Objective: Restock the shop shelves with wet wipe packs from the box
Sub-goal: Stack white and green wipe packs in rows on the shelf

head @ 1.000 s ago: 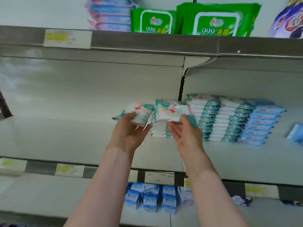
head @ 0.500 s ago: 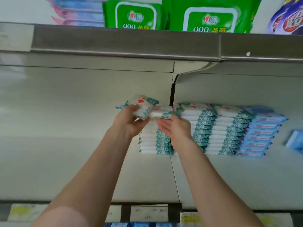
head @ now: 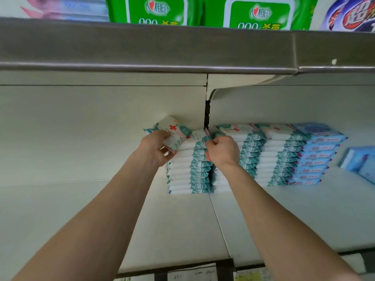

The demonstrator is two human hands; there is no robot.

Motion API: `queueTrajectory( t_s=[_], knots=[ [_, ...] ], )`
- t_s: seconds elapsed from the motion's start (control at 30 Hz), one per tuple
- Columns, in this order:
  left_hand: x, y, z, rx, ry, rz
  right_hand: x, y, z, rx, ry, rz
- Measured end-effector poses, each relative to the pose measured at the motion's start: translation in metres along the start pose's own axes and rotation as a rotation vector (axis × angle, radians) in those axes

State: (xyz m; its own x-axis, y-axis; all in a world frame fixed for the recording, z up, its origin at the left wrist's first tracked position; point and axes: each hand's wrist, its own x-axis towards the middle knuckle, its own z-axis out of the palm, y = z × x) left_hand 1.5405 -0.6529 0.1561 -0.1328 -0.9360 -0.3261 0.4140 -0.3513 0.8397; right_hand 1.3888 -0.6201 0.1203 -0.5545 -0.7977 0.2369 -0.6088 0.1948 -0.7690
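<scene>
Cream shop shelf point(head: 294, 220) under a grey metal upper shelf point(head: 142, 47), stacked teal-and-white wipe packs point(head: 251, 155) against the back wall, blue stack point(head: 318, 153) beside them, left hand point(head: 156, 149) gripping a tilted wipe pack point(head: 174, 131) over the leftmost stack point(head: 182, 175), right hand point(head: 223, 151) pinching that stack's top pack point(head: 197, 135).

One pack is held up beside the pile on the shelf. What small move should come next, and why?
Probably lay the pack in the left hand flat on the leftmost stack. It hangs tilted just above that stack, while the right hand pinches the end of the top pack there, apparently squaring it, so the spot looks ready.
</scene>
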Motion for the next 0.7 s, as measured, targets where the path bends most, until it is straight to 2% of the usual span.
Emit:
queueTrajectory(
  t_s=[0.17, 0.27, 0.5, 0.57, 0.63, 0.7],
  knots=[
    [0.001, -0.001, -0.001, 0.029, 0.005, 0.012, -0.016, -0.007, -0.006, -0.197, 0.095, -0.160],
    [0.001, -0.002, -0.002, 0.050, 0.012, 0.036, -0.025, -0.011, 0.001, -0.235, 0.079, -0.302],
    [-0.004, 0.008, -0.018, 0.041, -0.002, 0.069, -0.019, -0.014, 0.004, -0.331, 0.003, -0.301],
    [-0.005, 0.011, -0.027, 0.011, -0.030, 0.057, -0.019, -0.018, 0.004, -0.260, 0.031, -0.308],
    [-0.008, 0.015, -0.036, 0.011, -0.075, 0.034, -0.021, -0.028, 0.005, 0.005, 0.033, -0.257],
    [-0.010, 0.019, -0.045, 0.029, -0.126, 0.001, -0.023, -0.044, 0.006, 0.332, -0.079, -0.107]
  ],
)
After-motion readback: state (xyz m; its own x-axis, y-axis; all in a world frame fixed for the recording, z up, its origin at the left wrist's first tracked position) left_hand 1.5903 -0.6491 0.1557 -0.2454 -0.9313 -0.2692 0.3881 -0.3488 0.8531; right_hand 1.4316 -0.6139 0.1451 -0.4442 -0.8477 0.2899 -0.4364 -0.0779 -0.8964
